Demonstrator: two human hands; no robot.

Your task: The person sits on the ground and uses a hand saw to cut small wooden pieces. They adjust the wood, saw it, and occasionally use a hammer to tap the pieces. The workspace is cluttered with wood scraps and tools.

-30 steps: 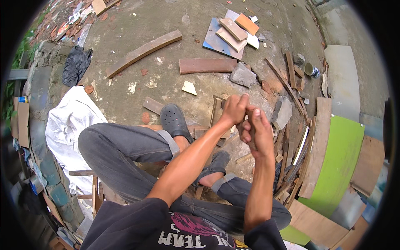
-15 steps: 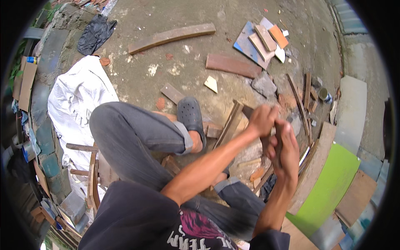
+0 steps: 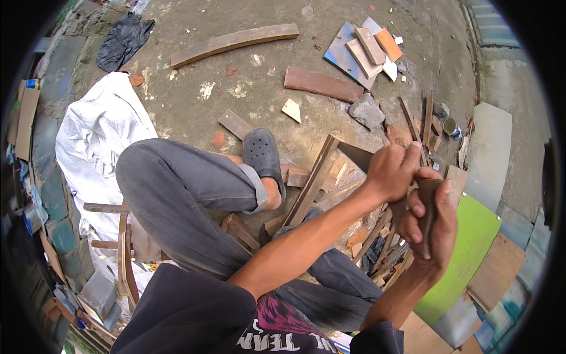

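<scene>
Tool [image 3: 428,209] with a brown handle is held out ahead of the right leg [image 3: 339,280], the grip of the right hand [image 3: 444,223] wrapped around that handle. The left hand [image 3: 394,173] is curled over the tool just beside; whether anything is pinched in its grip cannot be told. A dark blade [image 3: 356,157] is shown past the left hand, near a slanting wooden strip [image 3: 312,183]; contact cannot be told. Room to the left is bounded by the bent left leg [image 3: 188,180] and a dark clog [image 3: 262,154]; to the right, by a green board [image 3: 466,258]. Below the hands, movement is hemmed in by piled wood scraps [image 3: 402,265]. Farther out, more room is left ahead of the clog, edged by a reddish plank [image 3: 323,84]; a grey stone [image 3: 367,111] and a tin can [image 3: 452,128] are seen to its right. Beyond these, a curved beam [image 3: 236,44] and stacked board pieces [image 3: 361,56] are laid on stained concrete ground [image 3: 253,100], flanked at the left by a block wall [image 3: 55,159].
</scene>
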